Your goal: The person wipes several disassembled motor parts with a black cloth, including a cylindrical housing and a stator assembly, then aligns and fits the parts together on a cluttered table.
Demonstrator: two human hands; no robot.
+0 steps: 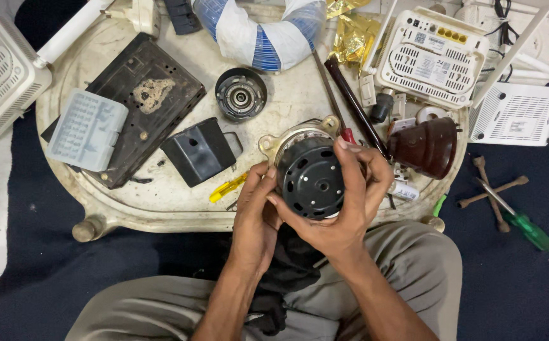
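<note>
left hand [255, 211]: fingers curled, gripping | right hand [350, 202]: fingers wrapped, gripping

A cluttered white tray [161, 215] sits on dark blue cloth [47, 271], crowded with a black flat cover [142, 107], a translucent parts box [87, 129], a small black housing [199, 151], a round bearing cap [241, 95] and a yellow-handled tool [227, 187]. White routers [432, 57] lie at the upper right, beside a brown dome-shaped cover [425, 147]. A green screwdriver [521, 224] rests across a cross wrench [492, 189].

Black round motor [310, 177] between left hand [255, 215] and right hand [350, 202], above cluttered tray [161, 208].
</note>
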